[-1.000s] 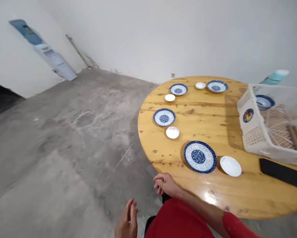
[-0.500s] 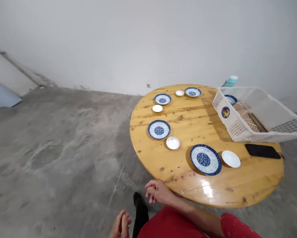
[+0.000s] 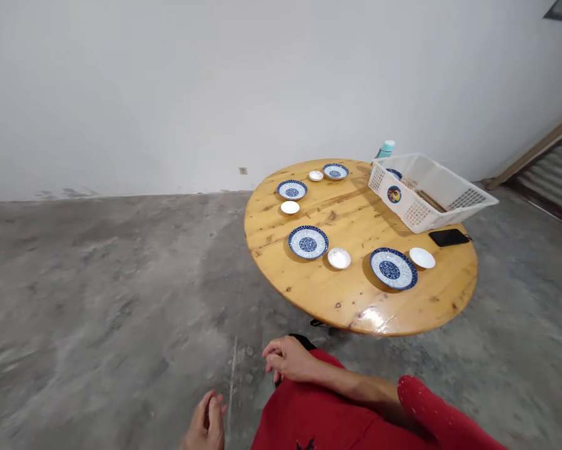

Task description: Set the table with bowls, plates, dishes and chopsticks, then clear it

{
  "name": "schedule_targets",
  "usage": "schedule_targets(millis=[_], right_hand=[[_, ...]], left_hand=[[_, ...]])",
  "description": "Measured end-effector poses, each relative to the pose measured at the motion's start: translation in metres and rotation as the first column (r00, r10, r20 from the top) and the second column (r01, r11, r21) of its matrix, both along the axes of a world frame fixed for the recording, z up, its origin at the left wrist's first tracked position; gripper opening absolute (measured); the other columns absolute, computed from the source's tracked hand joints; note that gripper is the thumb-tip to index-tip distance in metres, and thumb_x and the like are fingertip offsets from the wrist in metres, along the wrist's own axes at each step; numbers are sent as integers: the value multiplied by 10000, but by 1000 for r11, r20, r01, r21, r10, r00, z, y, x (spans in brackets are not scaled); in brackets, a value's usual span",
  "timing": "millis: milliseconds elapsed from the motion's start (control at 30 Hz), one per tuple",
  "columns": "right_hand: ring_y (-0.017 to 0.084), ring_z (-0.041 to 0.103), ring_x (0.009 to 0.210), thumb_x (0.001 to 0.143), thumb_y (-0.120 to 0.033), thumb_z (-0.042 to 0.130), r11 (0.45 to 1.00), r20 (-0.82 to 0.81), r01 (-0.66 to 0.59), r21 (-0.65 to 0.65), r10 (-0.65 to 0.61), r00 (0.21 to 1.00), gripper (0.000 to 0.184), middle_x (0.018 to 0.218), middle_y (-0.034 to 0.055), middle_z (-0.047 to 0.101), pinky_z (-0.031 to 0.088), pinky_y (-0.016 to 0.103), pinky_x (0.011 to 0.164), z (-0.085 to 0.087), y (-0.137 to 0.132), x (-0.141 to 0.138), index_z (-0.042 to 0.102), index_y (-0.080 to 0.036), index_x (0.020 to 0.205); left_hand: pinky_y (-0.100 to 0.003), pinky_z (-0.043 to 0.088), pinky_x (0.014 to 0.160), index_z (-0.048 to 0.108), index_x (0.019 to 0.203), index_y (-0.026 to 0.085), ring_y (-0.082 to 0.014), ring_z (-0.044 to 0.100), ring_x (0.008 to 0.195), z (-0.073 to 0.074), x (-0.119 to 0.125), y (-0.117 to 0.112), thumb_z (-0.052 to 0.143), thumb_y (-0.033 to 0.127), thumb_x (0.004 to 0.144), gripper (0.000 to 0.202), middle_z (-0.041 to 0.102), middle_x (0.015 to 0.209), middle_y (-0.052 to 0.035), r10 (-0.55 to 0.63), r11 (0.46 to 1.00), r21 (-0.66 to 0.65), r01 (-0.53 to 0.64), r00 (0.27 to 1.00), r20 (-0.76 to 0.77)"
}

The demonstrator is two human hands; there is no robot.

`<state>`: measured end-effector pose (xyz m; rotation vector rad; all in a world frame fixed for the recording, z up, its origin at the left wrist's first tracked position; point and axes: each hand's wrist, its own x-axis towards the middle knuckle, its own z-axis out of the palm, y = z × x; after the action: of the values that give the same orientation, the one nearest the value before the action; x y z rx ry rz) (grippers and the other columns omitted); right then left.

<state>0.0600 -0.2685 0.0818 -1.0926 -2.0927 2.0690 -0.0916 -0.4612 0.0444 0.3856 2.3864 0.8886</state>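
Note:
My right hand (image 3: 287,359) hangs in front of my red shirt, just off the near edge of the round wooden table (image 3: 327,294). Its fingers are loosely bent and hold nothing. Lower and to the left is my left hand (image 3: 205,422), over the floor, empty, thumb and fingers relaxed. Nearest to the hands on the table are a blue-rimmed plate (image 3: 307,242) with a small white bowl (image 3: 339,258) beside it. Further right, a second patterned plate (image 3: 393,269) sits next to another white bowl (image 3: 422,257).
Two more patterned plates (image 3: 292,190) (image 3: 336,171) and two small white dishes (image 3: 290,207) (image 3: 316,175) stand at the far left. A white plastic basket (image 3: 412,212) holds a plate and other items. Behind it is a turquoise bottle (image 3: 386,148); before it, a black phone (image 3: 448,237).
My view has turned right and backed off from the table, which looks smaller. Both hands appear slightly further left in the picture, and my right hand is now further from the table edge.

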Motion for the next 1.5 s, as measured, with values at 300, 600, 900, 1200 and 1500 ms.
schedule_targets(millis=[300, 600, 900, 1200, 1500], right_hand=[[101, 628, 517, 831, -129, 464, 998, 14, 19, 52, -20, 1000, 292, 802, 49, 730, 431, 171, 486, -15, 20, -91, 690, -114, 1014], [70, 604, 499, 842, -143, 484, 995, -28, 42, -85, -44, 999, 276, 803, 27, 724, 424, 151, 506, -17, 95, -257, 682, -123, 1033], [94, 649, 599, 832, -151, 516, 994, -21, 102, 39, -101, 995, 300, 762, 4, 726, 441, 167, 583, -13, 156, -351, 717, -156, 1055], [121, 656, 590, 844, -162, 478, 936, 2, 352, 24, -352, 936, 314, 646, 3, 674, 448, 178, 562, -11, 198, -400, 723, -138, 1039], [81, 621, 532, 855, -151, 475, 797, -31, 604, 3, -604, 796, 296, 805, 31, 728, 429, 161, 530, -3, 262, -513, 684, -128, 1064]], left_hand=[[-350, 591, 761, 654, 1131, 203, -266, 740, 905, -16, -73, 83, 473, 607, 805, 550, 760, 1063, -105, -181, 960, 229, 158, 980, 80], [-381, 618, 701, 640, 1036, 161, -291, 743, 843, -17, -231, 108, 555, 656, 728, 590, 756, 973, -126, 50, 981, 176, -85, 980, 193], [-358, 620, 735, 660, 1119, 150, -268, 742, 840, 3, -311, 210, 548, 652, 778, 616, 760, 1001, -113, -180, 967, 213, 137, 964, 197], [-382, 607, 728, 668, 1072, 154, -284, 740, 834, -9, -406, 314, 534, 712, 740, 663, 762, 934, -132, -545, 836, 227, 499, 802, 243], [-407, 600, 701, 649, 1016, 156, -281, 732, 793, 9, -551, 406, 543, 717, 684, 661, 748, 936, -130, -546, 825, 280, 491, 822, 166]])
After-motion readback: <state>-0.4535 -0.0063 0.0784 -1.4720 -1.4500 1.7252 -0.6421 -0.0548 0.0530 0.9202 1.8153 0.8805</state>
